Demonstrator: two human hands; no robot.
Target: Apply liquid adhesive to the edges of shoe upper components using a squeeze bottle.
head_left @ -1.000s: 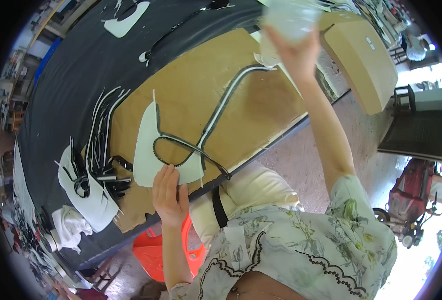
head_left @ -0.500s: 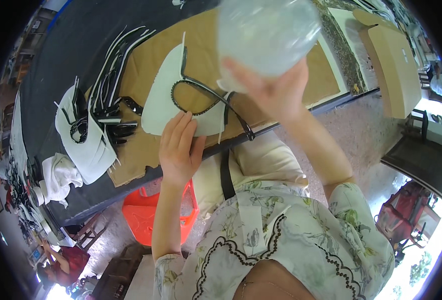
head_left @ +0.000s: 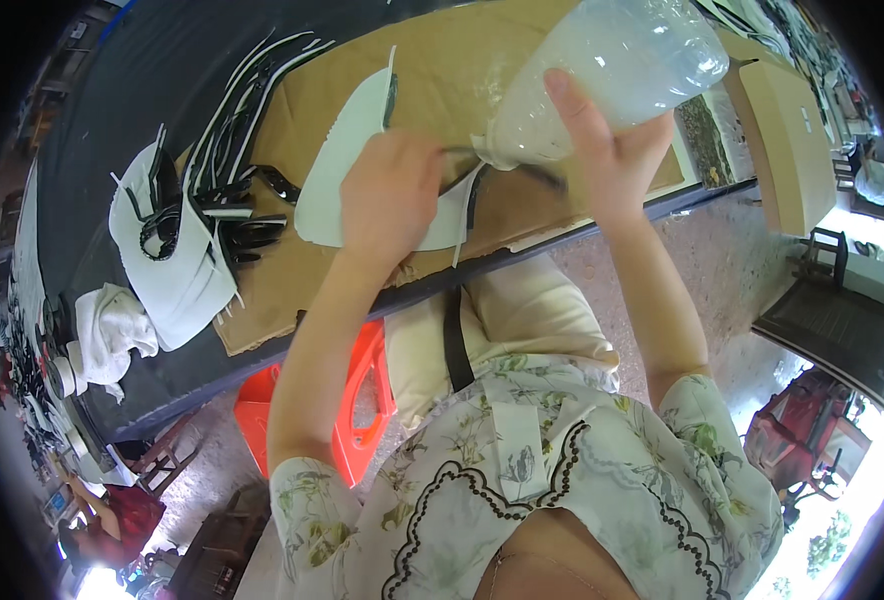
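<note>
My right hand (head_left: 617,165) is wrapped round a big translucent plastic bottle (head_left: 617,75) with a cloudy whitish look. The bottle is tilted, its narrow neck pointing down and left over the work. My left hand (head_left: 394,195) is curled over a white cut piece (head_left: 347,150) with dark edging, and its fingers pinch a thin black strip (head_left: 542,178). The strip passes by the bottle's neck and its far end is blurred. My left hand hides the middle of the white piece, including most of its round opening.
Brown cardboard (head_left: 502,215) lies under the work on a dark table (head_left: 92,200). To the left are a bundle of black and white strips (head_left: 227,130), another white piece (head_left: 177,310) and a white cloth (head_left: 112,335). An orange-red plastic stool (head_left: 357,400) stands below the table edge.
The bottle has moved right and tipped over, so its neck shows. My left hand has gone from lying flat on the white piece to curling round the black strip, slightly higher and to the right.
</note>
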